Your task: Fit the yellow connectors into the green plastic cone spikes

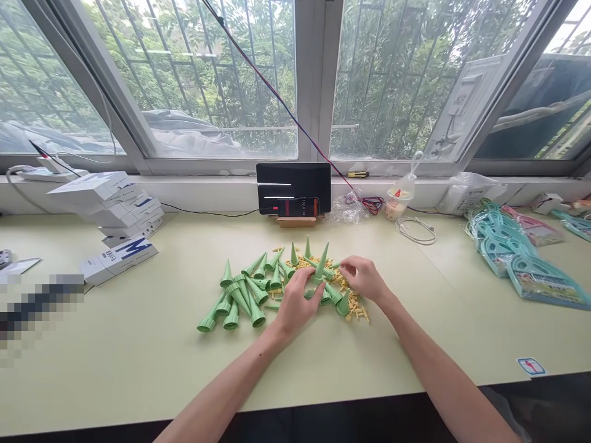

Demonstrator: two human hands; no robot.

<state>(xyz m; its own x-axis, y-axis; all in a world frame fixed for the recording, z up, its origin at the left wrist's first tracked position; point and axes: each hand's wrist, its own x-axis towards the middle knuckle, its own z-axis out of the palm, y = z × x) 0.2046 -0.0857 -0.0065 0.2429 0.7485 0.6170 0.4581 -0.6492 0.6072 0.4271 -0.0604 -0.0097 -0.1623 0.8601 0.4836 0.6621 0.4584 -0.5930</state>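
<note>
My left hand [298,301] is closed around the base of a green plastic cone [322,261], which points upward. To its right, my right hand [364,277] has its thumb and fingertips pinched together just above the pile; whatever they hold is too small to make out. Several more green cones [239,295] lie in a heap left of my left hand, some on their sides and some upright. Small yellow plastic pieces [355,307] are scattered under and between both hands, partly hidden by cones and fingers.
A dark tablet [293,181] leans at the windowsill, with a phone [298,208] before it. White boxes [120,258] are stacked at left. A lidded cup [398,200] and coiled white cable [415,231] stand behind right. Packaged turquoise items [545,280] lie far right.
</note>
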